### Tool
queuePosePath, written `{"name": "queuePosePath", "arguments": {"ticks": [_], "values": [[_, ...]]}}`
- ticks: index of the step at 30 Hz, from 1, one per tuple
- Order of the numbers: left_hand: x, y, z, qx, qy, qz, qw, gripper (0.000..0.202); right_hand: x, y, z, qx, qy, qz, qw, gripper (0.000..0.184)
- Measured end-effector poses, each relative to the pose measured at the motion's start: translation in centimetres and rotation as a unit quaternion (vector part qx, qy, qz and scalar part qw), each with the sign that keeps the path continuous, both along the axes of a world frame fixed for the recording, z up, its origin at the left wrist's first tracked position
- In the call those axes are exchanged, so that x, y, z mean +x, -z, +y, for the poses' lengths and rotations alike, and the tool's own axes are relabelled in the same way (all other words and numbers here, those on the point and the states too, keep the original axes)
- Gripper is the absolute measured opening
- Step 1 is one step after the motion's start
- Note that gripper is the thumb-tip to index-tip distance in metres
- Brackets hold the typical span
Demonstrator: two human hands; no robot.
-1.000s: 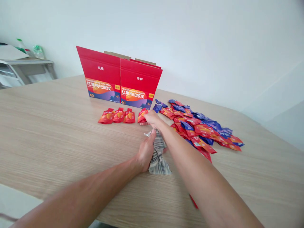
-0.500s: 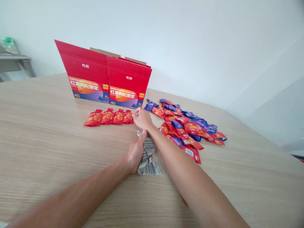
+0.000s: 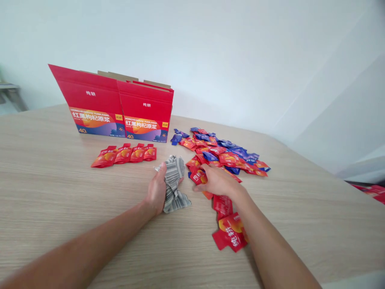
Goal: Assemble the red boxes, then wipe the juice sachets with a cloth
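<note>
At 10 o'clock in my view, one red box and a second red box stand side by side on the table, front flaps raised. Those flaps block my line of sight, so I can't tell what the boxes hold. Nearer to me, around 9 o'clock, a row of four red pouches lies in front of them, tabs pointing toward 12 to 1 o'clock. A heap of red and blue pouches spreads out toward 3 and 4 o'clock (what's inside the pouches doesn't show).

My right hand is at the near left edge of the heap, about 5 o'clock from centre. Its thumb and fingers curve around a red pouch; whether they have actually closed on it, I can't tell. That pouch is partly covered by the hand; its long axis seems to run from 11 to 5 o'clock, lettering toward the 11 end.

My left hand, at 7 to 8 o'clock, grasps a crumpled striped cloth, whose length runs roughly 12 to 6. At 5 o'clock, beside the right forearm, another pouch lies with its tab toward 8 o'clock.
</note>
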State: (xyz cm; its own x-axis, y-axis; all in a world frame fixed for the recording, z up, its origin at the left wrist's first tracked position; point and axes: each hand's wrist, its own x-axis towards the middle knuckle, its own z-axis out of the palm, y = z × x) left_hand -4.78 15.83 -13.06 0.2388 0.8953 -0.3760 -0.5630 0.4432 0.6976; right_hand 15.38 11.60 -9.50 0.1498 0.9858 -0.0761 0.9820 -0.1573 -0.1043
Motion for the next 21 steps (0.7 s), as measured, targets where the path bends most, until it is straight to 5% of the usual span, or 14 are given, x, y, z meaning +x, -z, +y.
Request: {"name": "queuePosePath", "arguments": {"ticks": [5,11,13,17,21], "values": [[2.5,0.5,1.7,0.038,-0.027,-0.016,0.999,0.042,-1.8,1.3,-0.3,0.025,-0.026,0.024,0.999,0.062],[3.2,1.3,2.7,0.045,-0.047,-0.024,0.998,0.040,-0.4,2.5,0.1,0.145,-0.021,0.157,0.977,0.074],[3.2,1.8,2.2,0.059,-0.049,-0.004,0.997,0.039,-0.2,3.0,0.5,0.198,0.026,0.248,0.948,0.071],[3.5,2.6,0.0,0.131,-0.015,-0.011,0.991,0.047,-2.9,4.4,1.7,0.293,0.113,0.428,0.847,0.077],[3.5,2.7,-2.2,0.225,0.013,0.006,0.974,0.056,-7.4,6.3,2.3,0.311,0.056,0.501,0.805,0.078]]}}
